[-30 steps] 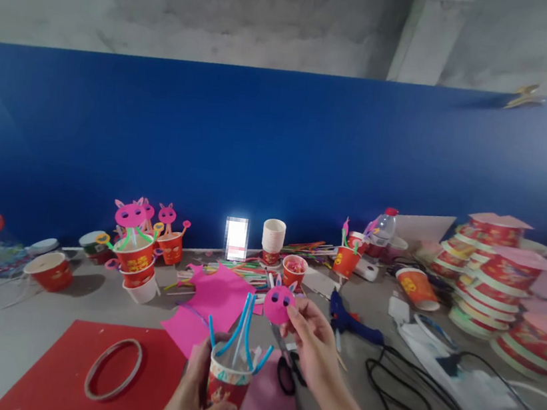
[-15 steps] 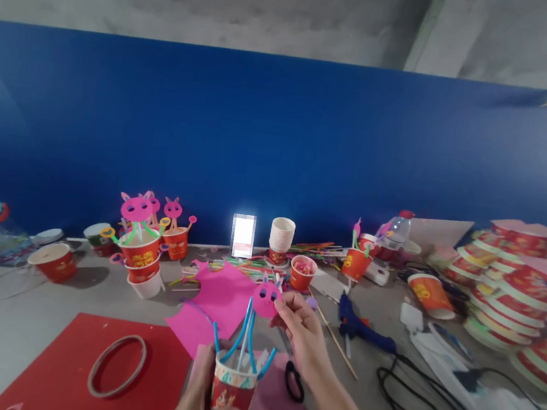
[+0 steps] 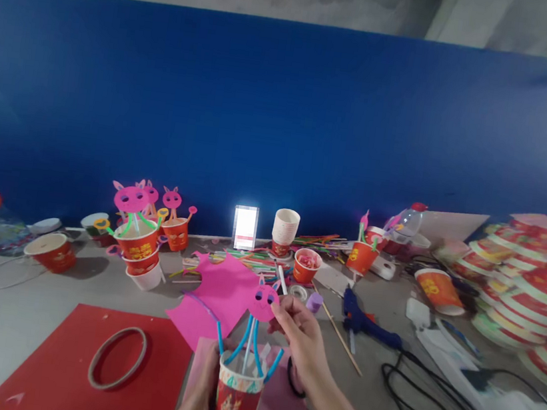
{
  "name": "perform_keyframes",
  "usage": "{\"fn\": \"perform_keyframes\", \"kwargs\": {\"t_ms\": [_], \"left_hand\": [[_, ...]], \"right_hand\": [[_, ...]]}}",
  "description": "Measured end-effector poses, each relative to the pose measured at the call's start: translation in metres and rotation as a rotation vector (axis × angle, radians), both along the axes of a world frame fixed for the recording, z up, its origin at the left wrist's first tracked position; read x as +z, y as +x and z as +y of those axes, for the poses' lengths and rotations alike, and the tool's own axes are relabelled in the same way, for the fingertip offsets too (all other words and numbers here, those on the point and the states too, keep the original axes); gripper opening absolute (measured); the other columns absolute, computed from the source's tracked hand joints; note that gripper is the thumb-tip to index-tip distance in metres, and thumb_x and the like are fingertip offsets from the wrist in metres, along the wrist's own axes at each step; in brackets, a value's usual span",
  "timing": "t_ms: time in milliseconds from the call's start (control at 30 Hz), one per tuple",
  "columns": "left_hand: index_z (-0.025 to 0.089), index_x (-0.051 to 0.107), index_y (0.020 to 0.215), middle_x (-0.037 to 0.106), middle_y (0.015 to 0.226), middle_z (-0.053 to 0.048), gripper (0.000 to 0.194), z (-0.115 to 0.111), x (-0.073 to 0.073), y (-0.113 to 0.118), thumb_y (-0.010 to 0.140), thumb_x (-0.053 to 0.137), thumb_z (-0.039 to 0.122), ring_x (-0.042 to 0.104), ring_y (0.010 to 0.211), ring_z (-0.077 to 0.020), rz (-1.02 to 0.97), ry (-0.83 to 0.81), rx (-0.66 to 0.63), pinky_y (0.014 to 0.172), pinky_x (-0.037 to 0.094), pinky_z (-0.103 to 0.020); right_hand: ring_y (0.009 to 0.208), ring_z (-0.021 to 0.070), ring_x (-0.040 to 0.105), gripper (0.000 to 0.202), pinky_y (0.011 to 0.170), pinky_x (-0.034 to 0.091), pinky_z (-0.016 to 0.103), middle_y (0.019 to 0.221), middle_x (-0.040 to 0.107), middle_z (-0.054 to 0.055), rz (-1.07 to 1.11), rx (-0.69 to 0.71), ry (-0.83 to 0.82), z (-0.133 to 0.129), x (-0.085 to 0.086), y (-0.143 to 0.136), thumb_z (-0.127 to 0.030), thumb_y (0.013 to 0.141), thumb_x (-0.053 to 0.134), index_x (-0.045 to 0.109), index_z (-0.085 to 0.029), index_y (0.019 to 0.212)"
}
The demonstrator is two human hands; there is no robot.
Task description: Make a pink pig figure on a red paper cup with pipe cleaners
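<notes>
My left hand (image 3: 209,405) is wrapped round a red patterned paper cup (image 3: 239,397), upright near the bottom of the view. Blue pipe cleaners (image 3: 255,340) rise out of the cup around a pale stick, two of them bending outward over the rim. At their top sits a pink paper animal face (image 3: 263,301) with ears and dark eyes. The thumb and finger of my right hand (image 3: 299,333) pinch the right edge of this face. Beneath the cup lies a pink sheet (image 3: 280,407), with black scissor handles (image 3: 296,377) partly hidden by my right wrist.
Left of the cup, a tape ring (image 3: 117,358) rests on red card (image 3: 59,338). Cut magenta paper (image 3: 224,293) lies behind. A blue glue gun (image 3: 369,322) with black cable is at right, near stacked cups (image 3: 529,292). Finished-looking cup figures (image 3: 135,240) stand back left.
The pink face now sits over the tops of the blue pipe cleaners, where before it was slightly to their right. The camera view has tilted down a little.
</notes>
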State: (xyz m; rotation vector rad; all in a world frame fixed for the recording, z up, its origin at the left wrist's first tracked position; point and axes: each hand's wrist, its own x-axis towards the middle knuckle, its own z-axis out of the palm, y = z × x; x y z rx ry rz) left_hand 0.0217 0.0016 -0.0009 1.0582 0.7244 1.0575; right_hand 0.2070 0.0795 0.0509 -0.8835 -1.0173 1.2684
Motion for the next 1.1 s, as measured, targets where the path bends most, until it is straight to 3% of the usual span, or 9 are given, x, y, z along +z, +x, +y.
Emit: {"fn": "perform_keyframes", "kwargs": {"t_ms": [200,367,600,767,933,1100], "left_hand": [[0.025,0.039,0.140,0.051,0.138,-0.013,0.088,-0.001,0.004,0.005,0.067,0.083,0.046,0.046,0.129,-0.0361,-0.024,0.045,-0.007,0.106,0.039,-0.043],[0.024,0.041,0.138,0.052,0.137,-0.014,0.084,-0.001,0.010,0.008,0.068,0.083,0.044,0.048,0.127,-0.0359,-0.065,0.056,-0.033,0.106,0.038,-0.044],[0.026,0.042,0.137,0.054,0.135,-0.013,0.084,0.000,0.004,0.007,0.067,0.085,0.040,0.050,0.126,-0.0346,-0.072,0.043,-0.017,0.106,0.039,-0.043],[0.025,0.045,0.134,0.055,0.133,-0.012,0.079,-0.001,0.003,0.005,0.067,0.085,0.038,0.049,0.127,-0.0346,-0.017,0.046,0.007,0.106,0.038,-0.043],[0.025,0.040,0.141,0.049,0.140,-0.014,0.088,-0.001,0.003,0.005,0.067,0.085,0.041,0.045,0.130,-0.0367,-0.046,0.043,-0.009,0.107,0.038,-0.043],[0.025,0.043,0.136,0.053,0.135,-0.015,0.082,-0.002,0.004,0.006,0.068,0.084,0.043,0.051,0.125,-0.0350,-0.049,0.050,-0.019,0.103,0.042,-0.041]], "right_hand": [[0.054,0.0092,0.049,0.037,0.052,0.042,0.019,0.057,0.050,-0.005,0.069,-0.095,-0.027,-0.002,0.001,0.000,-0.044,0.076,0.077,0.053,-0.019,0.063],[0.053,0.0092,0.048,0.037,0.051,0.043,0.020,0.057,0.047,-0.005,0.028,-0.025,-0.019,-0.003,-0.001,0.000,-0.044,0.075,0.078,0.054,-0.019,0.063],[0.053,0.0085,0.049,0.037,0.052,0.047,0.020,0.061,0.048,-0.005,0.022,0.039,-0.003,-0.001,-0.007,-0.001,-0.043,0.076,0.078,0.053,-0.019,0.063],[0.053,0.0091,0.050,0.038,0.051,0.046,0.019,0.058,0.049,-0.005,0.013,0.042,-0.018,-0.001,-0.007,-0.001,-0.042,0.076,0.078,0.053,-0.018,0.062],[0.053,0.0090,0.049,0.037,0.050,0.048,0.020,0.059,0.050,-0.005,0.022,0.030,-0.024,-0.001,-0.007,-0.001,-0.042,0.074,0.079,0.054,-0.018,0.062],[0.051,0.0089,0.048,0.039,0.048,0.049,0.020,0.058,0.050,-0.005,0.000,0.033,-0.026,0.001,-0.009,0.000,-0.045,0.073,0.080,0.054,-0.018,0.061]]}}
